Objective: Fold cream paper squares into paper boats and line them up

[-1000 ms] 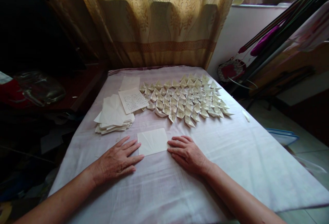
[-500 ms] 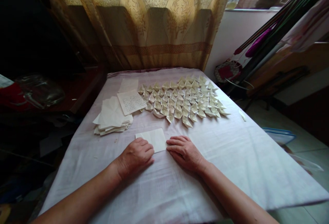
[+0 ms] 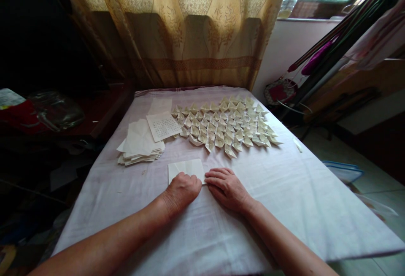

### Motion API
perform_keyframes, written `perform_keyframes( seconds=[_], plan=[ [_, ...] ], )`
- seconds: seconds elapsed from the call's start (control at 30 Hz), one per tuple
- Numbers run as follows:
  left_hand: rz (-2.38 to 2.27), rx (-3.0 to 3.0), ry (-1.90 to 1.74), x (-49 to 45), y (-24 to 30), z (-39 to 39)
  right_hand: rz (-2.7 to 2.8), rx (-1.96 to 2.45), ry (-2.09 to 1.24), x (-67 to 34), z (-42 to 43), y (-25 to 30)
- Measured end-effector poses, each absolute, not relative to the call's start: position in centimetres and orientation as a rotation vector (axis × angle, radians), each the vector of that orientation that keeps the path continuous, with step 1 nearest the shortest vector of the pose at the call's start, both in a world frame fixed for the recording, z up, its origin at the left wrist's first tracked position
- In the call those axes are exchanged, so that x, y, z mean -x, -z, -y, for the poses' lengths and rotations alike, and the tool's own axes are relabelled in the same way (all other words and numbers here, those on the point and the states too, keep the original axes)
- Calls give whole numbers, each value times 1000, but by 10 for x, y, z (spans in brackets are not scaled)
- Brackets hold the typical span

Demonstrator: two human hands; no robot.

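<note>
A folded white sheet of paper (image 3: 186, 167) lies on the cloth in front of me, with faint creases across its face. My left hand (image 3: 184, 188) is curled into a fist and presses on the near edge of the sheet, close to its lower right corner. Its fingertips are tucked under and hidden. My right hand (image 3: 227, 187) rests on the cloth with its fingers stretched out, their tips touching the right edge of the paper. Beyond the sheet stand rows of small folded paper boats (image 3: 218, 126).
A stack of loose paper sheets (image 3: 137, 141) lies at the left, beside a sheet covered in writing (image 3: 163, 126). The table wears a pale cloth (image 3: 284, 208). A patterned curtain (image 3: 202, 44) hangs behind it. A small white scrap (image 3: 297, 145) lies near the right edge.
My left hand has slid right along the near edge of the paper and curled tighter. My right hand stays at the right edge. The view has tilted slightly.
</note>
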State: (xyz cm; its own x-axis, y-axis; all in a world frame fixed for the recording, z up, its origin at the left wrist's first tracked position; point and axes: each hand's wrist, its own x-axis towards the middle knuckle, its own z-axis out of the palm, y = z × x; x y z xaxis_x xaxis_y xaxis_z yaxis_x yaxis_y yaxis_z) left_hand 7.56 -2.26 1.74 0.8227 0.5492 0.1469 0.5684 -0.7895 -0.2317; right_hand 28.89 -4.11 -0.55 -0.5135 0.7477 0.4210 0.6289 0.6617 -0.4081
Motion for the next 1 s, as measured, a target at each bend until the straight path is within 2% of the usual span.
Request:
perform_keyframes(
  seconds=[0.3,0.4,0.5,1.0],
  plan=[
    [835,2716,314,-48,-14,25,2269,1099,-87,-291,36,17],
    [745,2735,676,-30,-12,24,2307,1125,-38,-290,33,17],
    [731,2749,853,-16,-7,21,2376,1111,-18,-286,28,16],
    [1156,2921,828,3,-12,45,2462,894,-359,-263,26,-10]
  ],
)
